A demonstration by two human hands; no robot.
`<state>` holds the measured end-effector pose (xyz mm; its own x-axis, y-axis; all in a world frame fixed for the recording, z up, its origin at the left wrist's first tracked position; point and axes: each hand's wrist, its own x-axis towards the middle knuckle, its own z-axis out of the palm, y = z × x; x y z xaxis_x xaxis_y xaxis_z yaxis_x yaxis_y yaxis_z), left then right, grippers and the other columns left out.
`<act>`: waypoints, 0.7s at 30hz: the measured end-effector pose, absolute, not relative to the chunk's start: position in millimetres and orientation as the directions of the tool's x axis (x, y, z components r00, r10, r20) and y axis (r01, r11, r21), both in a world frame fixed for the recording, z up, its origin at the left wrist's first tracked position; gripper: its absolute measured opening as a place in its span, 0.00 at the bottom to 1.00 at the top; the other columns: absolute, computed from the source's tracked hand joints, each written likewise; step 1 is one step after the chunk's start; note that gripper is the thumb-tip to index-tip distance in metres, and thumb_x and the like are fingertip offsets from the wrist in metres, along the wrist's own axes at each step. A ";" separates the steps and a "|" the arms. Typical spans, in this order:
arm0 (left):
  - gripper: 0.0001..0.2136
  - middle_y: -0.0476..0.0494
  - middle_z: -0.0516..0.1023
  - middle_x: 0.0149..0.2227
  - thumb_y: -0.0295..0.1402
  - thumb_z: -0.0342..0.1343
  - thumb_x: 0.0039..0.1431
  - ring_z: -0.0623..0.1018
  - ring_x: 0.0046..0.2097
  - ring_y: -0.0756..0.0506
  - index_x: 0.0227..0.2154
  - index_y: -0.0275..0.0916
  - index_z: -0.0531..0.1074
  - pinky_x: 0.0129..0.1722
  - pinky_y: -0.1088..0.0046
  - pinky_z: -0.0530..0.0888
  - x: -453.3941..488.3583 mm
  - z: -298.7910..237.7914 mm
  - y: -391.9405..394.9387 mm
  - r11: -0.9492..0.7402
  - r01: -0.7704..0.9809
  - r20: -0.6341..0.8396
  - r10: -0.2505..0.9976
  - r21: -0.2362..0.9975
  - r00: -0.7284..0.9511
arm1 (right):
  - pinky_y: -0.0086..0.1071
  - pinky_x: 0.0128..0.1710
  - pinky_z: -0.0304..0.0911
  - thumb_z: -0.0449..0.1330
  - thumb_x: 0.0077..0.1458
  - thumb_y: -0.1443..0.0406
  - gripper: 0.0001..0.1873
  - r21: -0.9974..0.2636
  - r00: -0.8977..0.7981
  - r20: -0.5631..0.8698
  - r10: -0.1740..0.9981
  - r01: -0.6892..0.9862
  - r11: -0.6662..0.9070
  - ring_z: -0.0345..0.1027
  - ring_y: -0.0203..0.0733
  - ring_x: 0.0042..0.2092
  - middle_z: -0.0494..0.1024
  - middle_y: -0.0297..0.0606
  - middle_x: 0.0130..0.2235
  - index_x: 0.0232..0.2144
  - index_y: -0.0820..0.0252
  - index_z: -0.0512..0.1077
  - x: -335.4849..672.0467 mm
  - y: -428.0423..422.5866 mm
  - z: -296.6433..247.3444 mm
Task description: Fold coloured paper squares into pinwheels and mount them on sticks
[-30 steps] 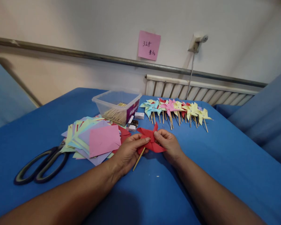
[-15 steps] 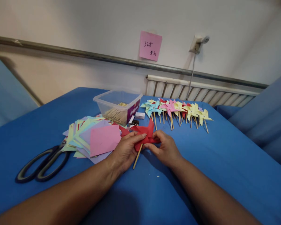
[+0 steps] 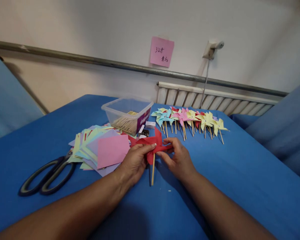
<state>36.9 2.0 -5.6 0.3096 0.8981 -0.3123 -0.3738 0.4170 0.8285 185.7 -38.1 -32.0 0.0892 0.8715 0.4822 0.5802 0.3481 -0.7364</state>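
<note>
A red paper pinwheel (image 3: 158, 136) on a thin wooden stick (image 3: 153, 171) is held just above the table. My left hand (image 3: 135, 162) grips it near the centre, with the thumb pressed beside the pin and the other fingers behind the paper. The stick points down towards me. At the right side my right hand (image 3: 179, 157) has thumb and fingers closed around one red blade. Left of my hands lies a pile of coloured paper squares (image 3: 113, 151), a pink one on top. A small dark item (image 3: 145, 133) sits behind the pinwheel.
A clear plastic box (image 3: 110, 116) of wooden sticks stands behind the paper pile, a small white box (image 3: 150, 124) beside it. Large scissors (image 3: 46, 176) lie at left, tips under the paper. Several finished pinwheels (image 3: 183, 116) lie in a row at the back right, before a radiator (image 3: 190, 97).
The pinwheel has turned slightly, so its stick swings from slanting left to nearly straight down. My right fingers have shifted along the right blade. The view has tilted a little.
</note>
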 end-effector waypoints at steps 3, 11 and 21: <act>0.04 0.45 0.77 0.23 0.27 0.64 0.44 0.74 0.25 0.51 0.24 0.32 0.75 0.26 0.77 0.69 37.9 -6.0 1.2 0.400 -0.377 -0.291 0.904 0.836 0.315 | 0.38 0.38 0.67 0.63 0.52 0.59 0.17 -0.738 0.078 0.478 0.875 0.576 0.352 0.70 0.42 0.37 0.74 0.41 0.40 0.44 0.56 0.66 186.0 -37.6 -32.4; 0.04 0.46 0.76 0.22 0.26 0.65 0.43 0.73 0.24 0.51 0.23 0.33 0.76 0.25 0.77 0.68 38.6 -5.9 -1.1 0.390 -0.396 -0.282 0.910 0.832 0.304 | 0.41 0.42 0.67 0.64 0.51 0.61 0.21 -0.710 0.072 0.513 0.855 0.596 0.375 0.69 0.44 0.41 0.73 0.41 0.43 0.47 0.55 0.64 185.2 -39.4 -29.8; 0.06 0.48 0.74 0.19 0.29 0.65 0.42 0.70 0.21 0.52 0.21 0.33 0.74 0.22 0.77 0.65 39.7 -6.6 -2.9 0.388 -0.342 -0.276 0.902 0.856 0.333 | 0.40 0.42 0.67 0.64 0.50 0.58 0.28 -0.746 0.107 0.506 0.856 0.553 0.372 0.68 0.44 0.43 0.70 0.42 0.46 0.51 0.54 0.61 184.1 -41.6 -27.5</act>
<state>39.7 -2.9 -6.6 0.3332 0.9016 -0.2760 -0.3422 0.3884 0.8556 184.1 -41.6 -27.5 0.1067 0.8556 0.5065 0.5527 0.3724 -0.7456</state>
